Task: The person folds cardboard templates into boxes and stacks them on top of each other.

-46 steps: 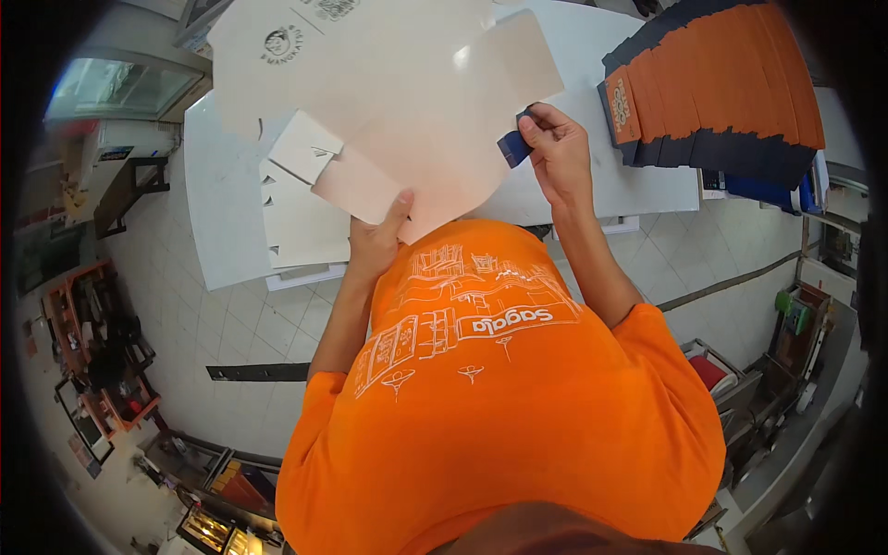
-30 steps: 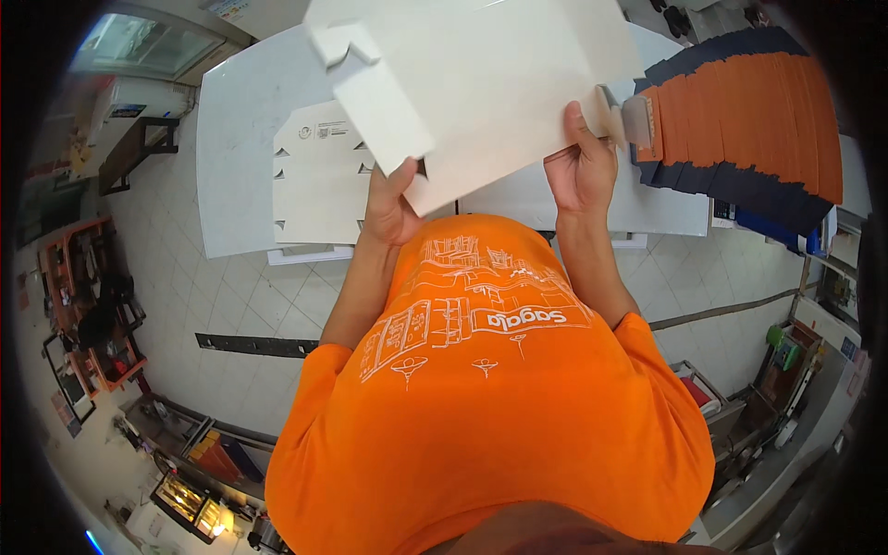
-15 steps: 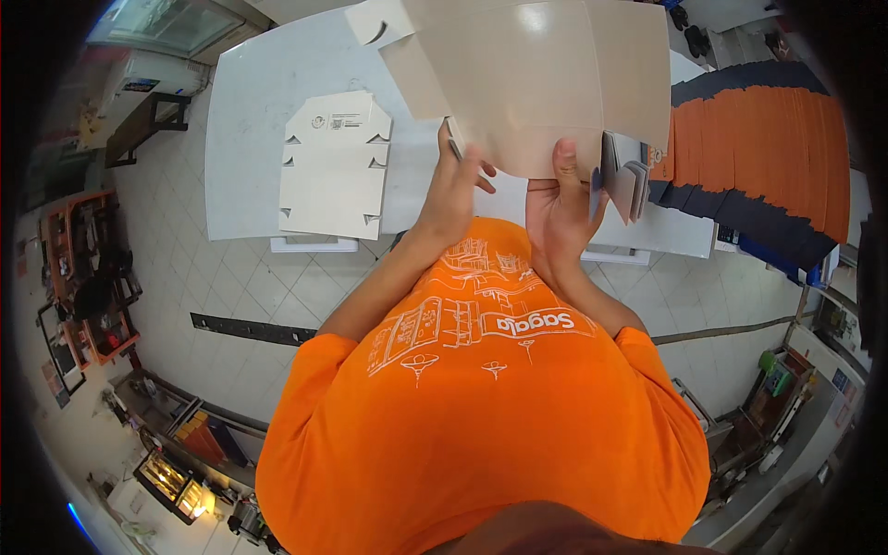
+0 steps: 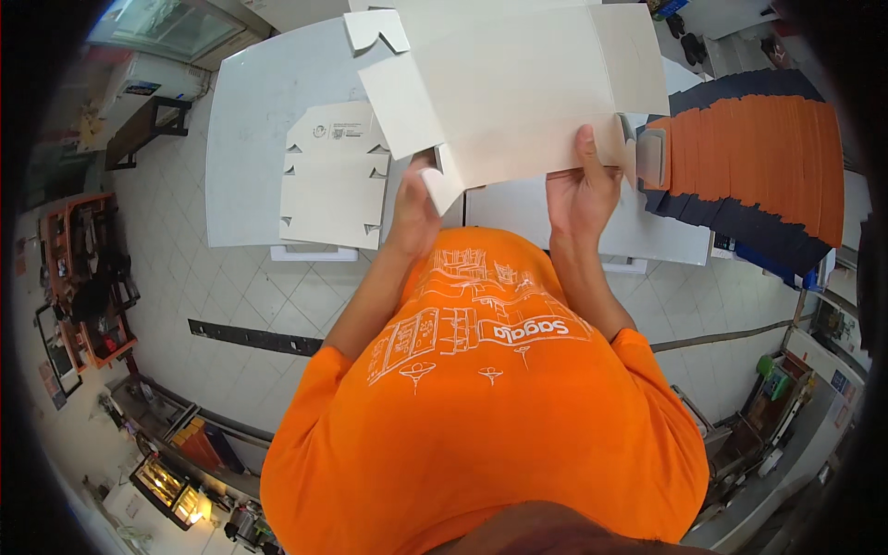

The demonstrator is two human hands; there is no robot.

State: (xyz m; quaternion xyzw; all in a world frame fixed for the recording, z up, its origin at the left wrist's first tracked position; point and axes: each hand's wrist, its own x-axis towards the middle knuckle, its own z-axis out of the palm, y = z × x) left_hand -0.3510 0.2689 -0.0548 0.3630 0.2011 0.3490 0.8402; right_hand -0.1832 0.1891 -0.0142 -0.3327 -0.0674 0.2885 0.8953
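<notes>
A partly folded cardboard box (image 4: 518, 92), pale on its inner face, is held up over the table with its near wall raised. My left hand (image 4: 416, 205) is at its near left corner, fingers closed at a small bent flap and partly hidden behind it. My right hand (image 4: 585, 185) grips the near wall toward the right corner, thumb on the inner face and fingers behind. Left of the box, a flat white cardboard piece (image 4: 333, 176) with notched sides and small dark print lies on the table.
The white table (image 4: 245, 139) spans the space before me. On its right lies a long row of stacked orange and dark-blue flat cardboard pieces (image 4: 758, 148). A dark bench (image 4: 153, 129) stands beyond the table's left side. Orange shelving (image 4: 92, 277) is at far left.
The box has tilted and its near side flaps have swung inward at the corners. My left hand has moved left and down to the left flap; my right hand has shifted slightly right.
</notes>
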